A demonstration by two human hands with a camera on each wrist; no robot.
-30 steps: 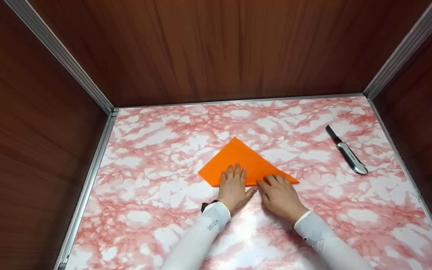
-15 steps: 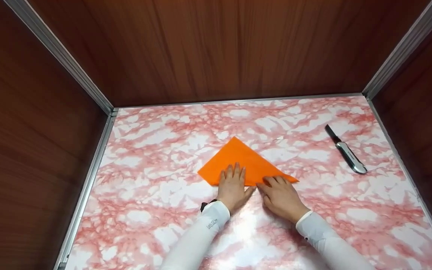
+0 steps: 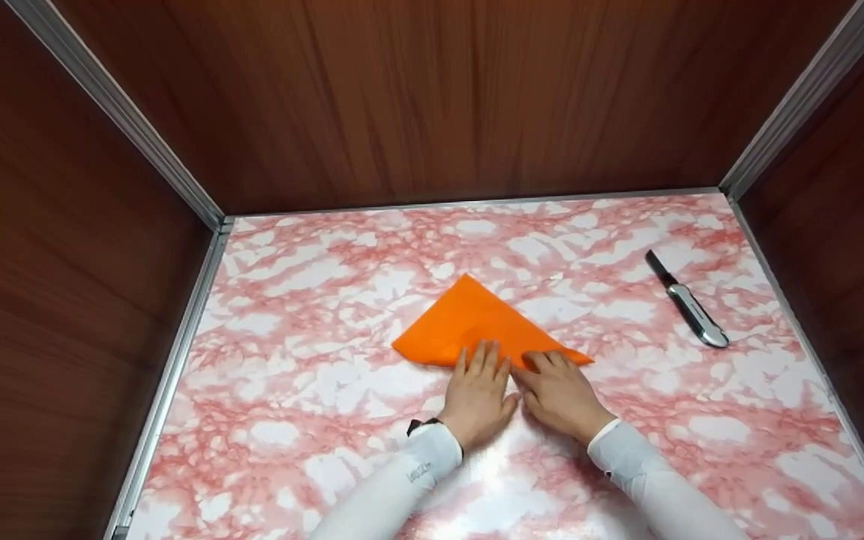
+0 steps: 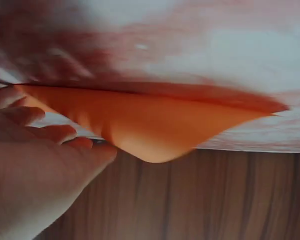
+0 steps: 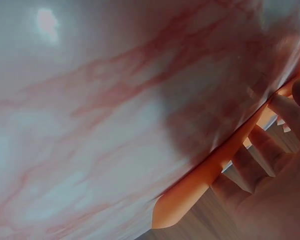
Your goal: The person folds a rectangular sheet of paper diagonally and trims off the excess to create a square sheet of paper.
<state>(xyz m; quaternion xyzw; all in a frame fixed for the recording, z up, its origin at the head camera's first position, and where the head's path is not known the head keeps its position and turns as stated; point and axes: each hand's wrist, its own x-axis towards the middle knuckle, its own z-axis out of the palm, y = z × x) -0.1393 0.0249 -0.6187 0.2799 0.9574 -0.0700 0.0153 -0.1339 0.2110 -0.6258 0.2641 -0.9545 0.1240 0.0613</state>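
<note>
At centre frame, an orange sheet (image 3: pixel 471 315) is touched by the left hand (image 3: pixel 478 397), fingers outstretched. Whether it is pinched by the right hand (image 3: pixel 563 394) is unclear.

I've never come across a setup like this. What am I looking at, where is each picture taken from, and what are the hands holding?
There is no machine here: a person works with two bare hands. The wide picture comes from a camera on the head; the two close ones come from a camera on each wrist. On the red-and-white table lie an orange sheet, apparently folded, and, off to the right, a knife that neither hand touches. The left hand rests its fingers on the sheet's near edge. The right hand has bent fingers on that edge too; whether it pinches the sheet is hard to tell.
</note>
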